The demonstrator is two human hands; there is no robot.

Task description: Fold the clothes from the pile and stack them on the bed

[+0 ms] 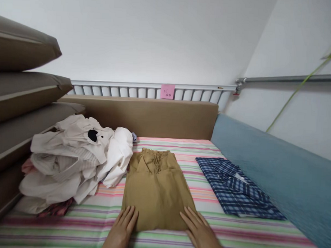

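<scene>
"Where are the khaki drawstring trousers [159, 193]?"

"Folded flat on the striped sheet [259, 236], in the middle, between a heap of white clothes [67, 160] on the left and a folded blue plaid garment [234, 191] on the right."

"And the person's hands?"

"The left hand [122, 226] rests on the trousers' near left corner, the right hand [200, 229] on the near right one."

"Gripping anything?"

"Nothing: on both, the fingers lie extended and slightly spread, palms down."

"What's farthest?"

"A pink sticky note [167, 91] on the white radiator [109, 91]."

Pink note [167, 91] on a white radiator [142, 92], stacked cushions [27, 87] at left, grey pipe [279, 79], green stem [303, 80]
</scene>
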